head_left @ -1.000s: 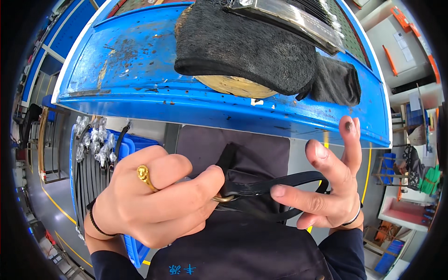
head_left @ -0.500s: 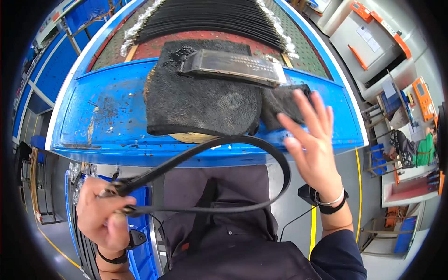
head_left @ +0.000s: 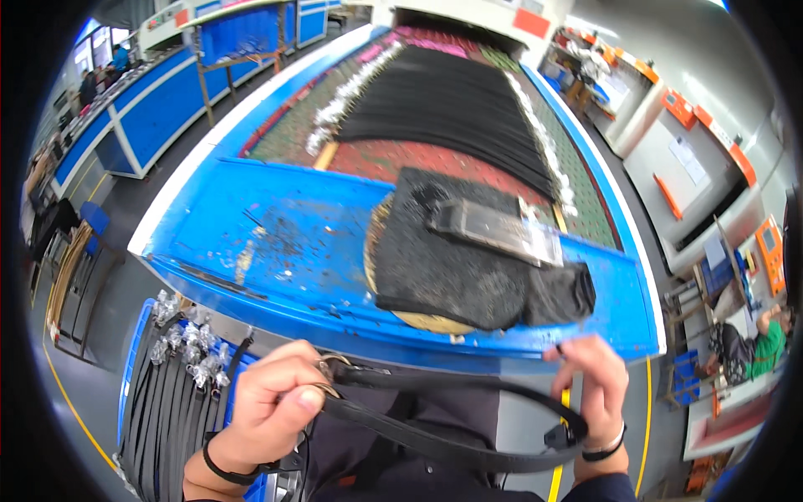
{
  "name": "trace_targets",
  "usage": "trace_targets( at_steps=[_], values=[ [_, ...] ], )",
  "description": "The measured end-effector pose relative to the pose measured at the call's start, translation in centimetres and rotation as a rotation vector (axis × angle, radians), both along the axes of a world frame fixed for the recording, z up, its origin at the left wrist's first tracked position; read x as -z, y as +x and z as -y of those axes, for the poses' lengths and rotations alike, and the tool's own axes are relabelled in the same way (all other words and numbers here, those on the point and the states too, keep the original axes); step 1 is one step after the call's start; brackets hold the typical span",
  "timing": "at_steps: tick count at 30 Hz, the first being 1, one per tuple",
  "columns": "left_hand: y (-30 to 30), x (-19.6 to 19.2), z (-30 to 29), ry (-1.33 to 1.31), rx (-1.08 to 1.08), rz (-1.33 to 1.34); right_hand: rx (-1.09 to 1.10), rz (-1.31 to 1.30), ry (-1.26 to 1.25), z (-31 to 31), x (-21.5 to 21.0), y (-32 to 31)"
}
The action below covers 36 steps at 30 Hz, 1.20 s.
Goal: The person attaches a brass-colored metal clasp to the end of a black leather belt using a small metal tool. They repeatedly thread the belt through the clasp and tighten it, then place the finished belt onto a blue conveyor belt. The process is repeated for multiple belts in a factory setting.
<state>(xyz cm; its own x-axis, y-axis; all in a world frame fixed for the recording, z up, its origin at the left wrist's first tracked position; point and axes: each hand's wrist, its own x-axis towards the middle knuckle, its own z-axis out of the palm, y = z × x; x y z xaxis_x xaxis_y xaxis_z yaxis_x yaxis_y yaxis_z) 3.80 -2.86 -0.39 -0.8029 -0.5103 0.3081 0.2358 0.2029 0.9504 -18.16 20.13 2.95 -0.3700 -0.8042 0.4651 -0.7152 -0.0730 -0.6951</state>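
Note:
My left hand point(head_left: 272, 410) is closed around the metal-fitted ends of a black belt point(head_left: 452, 452), brass-coloured metal showing at the fingers. From there the belt bends into a wide loop toward the right. Beside the loop's far end is my right hand point(head_left: 594, 385), fingers loosely curled and apart, with no grip on the belt visible. Both hands are in front of the blue table end point(head_left: 309, 238). On it lies a thick, worn black cloth pad point(head_left: 452, 276), with a long dark block with a clear covering point(head_left: 502, 233) on top and a smaller folded black cloth point(head_left: 565, 294) beside it.
Beyond the table end, many black straps point(head_left: 443, 109) lie side by side on a red and green surface, their ends wrapped in clear plastic. At lower left, a blue crate point(head_left: 134, 376) holds more belts with wrapped buckles. A person in green point(head_left: 765, 343) sits far right.
The view has tilted up and shifted left. My right hand has come down from over the cloth to beside the belt loop, its fingers curling. My left hand still holds the belt.

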Motion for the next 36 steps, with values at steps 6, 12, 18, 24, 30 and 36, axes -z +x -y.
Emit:
trace_targets(
  at_steps=[6, 12, 18, 24, 30, 36],
  values=[
    [0.3, -0.6, 0.5, 0.066, -0.052, -0.138, -0.049, 0.089, -0.165, -0.3, -0.1, 1.5],
    [1.8, -2.0, 1.9, -0.444, 0.266, 0.001, 0.125, -0.059, -0.179, 1.0, -2.1, -1.5],
    [2.9, -2.4, 2.3, -0.546, 0.005, -0.086, 0.082, -0.011, -0.339, 3.5, -2.6, -2.8],
    [4.0, -1.7, 3.2, -0.709, -0.486, -0.24, 0.305, -0.404, 0.237, 6.8, -1.4, -6.1],
    [4.1, -1.1, 3.7, -0.704, -0.615, -0.26, 0.291, 0.002, 0.211, 7.5, -0.6, -6.0],
    [3.2, -1.3, 3.3, -0.644, -0.616, -0.204, 0.232, 0.458, -0.267, 5.1, 0.1, -5.7]
  ],
)
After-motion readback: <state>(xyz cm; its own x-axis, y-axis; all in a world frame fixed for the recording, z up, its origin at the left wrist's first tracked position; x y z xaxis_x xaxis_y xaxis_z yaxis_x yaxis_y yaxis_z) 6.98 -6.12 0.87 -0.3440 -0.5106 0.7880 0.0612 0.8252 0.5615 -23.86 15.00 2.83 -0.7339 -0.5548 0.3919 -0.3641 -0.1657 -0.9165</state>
